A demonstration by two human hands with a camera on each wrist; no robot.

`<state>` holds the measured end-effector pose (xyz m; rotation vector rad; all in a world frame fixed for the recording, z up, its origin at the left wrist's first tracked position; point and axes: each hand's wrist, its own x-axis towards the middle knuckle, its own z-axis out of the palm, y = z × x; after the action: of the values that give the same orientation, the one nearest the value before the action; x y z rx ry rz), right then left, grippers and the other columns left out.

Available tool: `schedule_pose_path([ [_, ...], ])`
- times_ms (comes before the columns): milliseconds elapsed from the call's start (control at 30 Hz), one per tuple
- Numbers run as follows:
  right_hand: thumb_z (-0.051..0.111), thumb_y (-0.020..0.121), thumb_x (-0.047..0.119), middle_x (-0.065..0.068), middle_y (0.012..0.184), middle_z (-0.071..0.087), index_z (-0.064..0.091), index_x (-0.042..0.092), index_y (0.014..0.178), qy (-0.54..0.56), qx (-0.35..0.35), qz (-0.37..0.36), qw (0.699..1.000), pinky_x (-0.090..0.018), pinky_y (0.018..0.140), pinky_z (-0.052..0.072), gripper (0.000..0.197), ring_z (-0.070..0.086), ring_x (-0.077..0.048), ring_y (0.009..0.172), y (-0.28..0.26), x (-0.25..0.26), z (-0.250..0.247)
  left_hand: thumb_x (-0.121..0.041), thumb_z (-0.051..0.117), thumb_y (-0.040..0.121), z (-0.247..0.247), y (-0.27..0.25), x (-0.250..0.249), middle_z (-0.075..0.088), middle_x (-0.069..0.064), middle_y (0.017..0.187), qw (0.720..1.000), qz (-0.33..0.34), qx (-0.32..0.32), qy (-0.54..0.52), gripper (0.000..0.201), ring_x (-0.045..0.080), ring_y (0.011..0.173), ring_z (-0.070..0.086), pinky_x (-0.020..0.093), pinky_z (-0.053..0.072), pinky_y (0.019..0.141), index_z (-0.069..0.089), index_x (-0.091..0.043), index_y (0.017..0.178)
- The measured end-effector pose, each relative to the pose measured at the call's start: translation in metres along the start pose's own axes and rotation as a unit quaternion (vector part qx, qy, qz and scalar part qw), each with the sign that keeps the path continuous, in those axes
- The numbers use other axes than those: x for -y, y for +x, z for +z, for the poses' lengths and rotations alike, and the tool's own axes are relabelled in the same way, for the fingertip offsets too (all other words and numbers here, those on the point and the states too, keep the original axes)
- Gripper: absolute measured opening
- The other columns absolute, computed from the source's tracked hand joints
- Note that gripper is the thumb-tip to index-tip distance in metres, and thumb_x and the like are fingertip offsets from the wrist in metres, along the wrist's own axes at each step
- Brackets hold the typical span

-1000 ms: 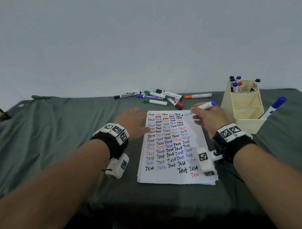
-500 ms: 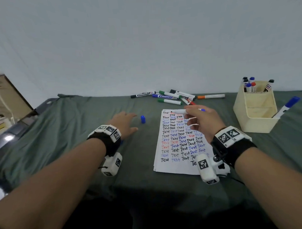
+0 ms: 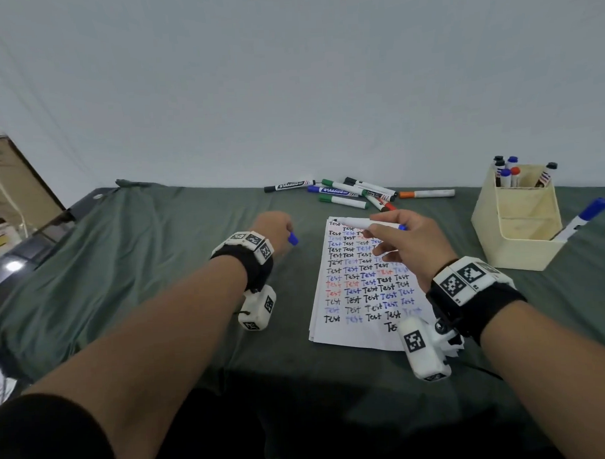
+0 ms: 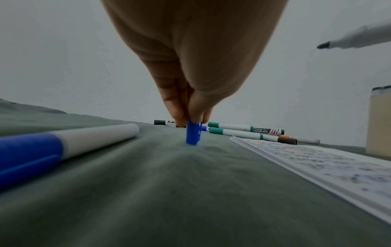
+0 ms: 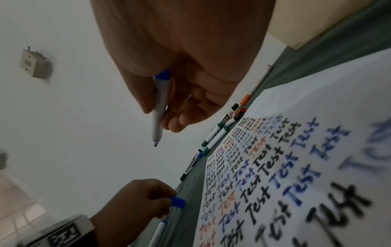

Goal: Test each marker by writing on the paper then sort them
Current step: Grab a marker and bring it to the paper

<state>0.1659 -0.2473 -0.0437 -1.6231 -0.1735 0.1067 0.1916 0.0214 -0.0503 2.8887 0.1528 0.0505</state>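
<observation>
Plain white wall [image 3: 289,92] — green-draped table [image 3: 124,270].

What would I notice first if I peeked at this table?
Probably the paper in the middle, crammed with "Test" written in black, blue and red. Above it the right hand holds an uncapped marker, while the left hand pinches its blue cap on the green cloth.

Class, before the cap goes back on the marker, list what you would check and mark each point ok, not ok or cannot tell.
1. Left hand pinches the blue cap: ok.
2. Right hand grips the uncapped marker: ok.
3. Tip points toward the cap: ok.
4. Cap's open end faces the tip: cannot tell.
5. Tip is clear of the paper: ok.
</observation>
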Motion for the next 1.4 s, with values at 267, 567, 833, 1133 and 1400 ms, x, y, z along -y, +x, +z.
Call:
schedule_pose_path([
  [267, 0.073, 0.092, 0.017, 0.001, 0.090, 0.079, 0.073, 0.022, 0.107, -0.018, 0.011, -0.005, 1.000, -0.031, 0.063, 0.056, 0.016, 0.069, -0.016, 0.067, -0.006, 0.002, 0.014, 0.007, 0.065, 0.089, -0.013, -0.040, 0.008, 0.070, 0.019, 0.095, 0.856, -0.059, -0.040, -0.511, 0.016, 0.023, 0.078, 0.071, 0.030, 0.060, 0.081, 0.069, -0.008, 0.089],
  [567, 0.071, 0.093, 0.012, -0.004, 0.093, 0.079, 0.075, 0.021, 0.105, -0.008, 0.062, -0.014, 0.998, -0.030, 0.063, 0.056, 0.016, 0.066, -0.018, 0.068, -0.014, 0.015, 0.029, 0.014, 0.056, 0.093, -0.033, -0.068, -0.007, 0.071, 0.017, 0.089, 0.796, -0.007, -0.004, -0.605, 0.016, 0.019, 0.075, 0.074, 0.025, 0.061, 0.074, 0.063, 0.000, 0.094],
  [833, 0.070, 0.093, 0.008, -0.012, 0.090, 0.078, 0.073, 0.009, 0.107, 0.016, 0.073, -0.045, 0.996, -0.028, 0.065, 0.056, 0.015, 0.071, -0.021, 0.070, -0.018, 0.027, 0.040, 0.001, 0.066, 0.091, -0.042, -0.077, -0.010, 0.074, 0.009, 0.078, 0.894, 0.080, -0.035, -0.439, 0.017, 0.019, 0.072, 0.071, 0.028, 0.060, 0.076, 0.074, -0.013, 0.097],
  [1133, 0.069, 0.094, 0.015, -0.002, 0.086, 0.077, 0.072, 0.022, 0.106, -0.120, 0.092, -0.090, 0.984, -0.033, 0.068, 0.062, 0.014, 0.071, -0.022, 0.074, -0.015, 0.035, 0.060, -0.010, 0.068, 0.090, -0.046, -0.073, 0.010, 0.071, -0.007, 0.077, 0.955, 0.114, -0.042, -0.269, 0.018, 0.006, 0.070, 0.066, 0.026, 0.052, 0.074, 0.065, -0.027, 0.086],
  [1400, 0.073, 0.090, 0.046, 0.002, 0.151, 0.048, 0.043, 0.028, 0.150, -0.445, 0.125, -0.057, 0.885, -0.027, 0.092, 0.043, 0.070, 0.055, -0.016, 0.126, 0.023, 0.014, 0.022, -0.030, 0.064, 0.089, -0.038, -0.063, 0.079, 0.064, -0.002, 0.081, 0.992, -0.084, -0.090, 0.009, 0.012, 0.023, 0.083, 0.061, 0.027, 0.037, 0.065, 0.066, -0.022, 0.081],
])
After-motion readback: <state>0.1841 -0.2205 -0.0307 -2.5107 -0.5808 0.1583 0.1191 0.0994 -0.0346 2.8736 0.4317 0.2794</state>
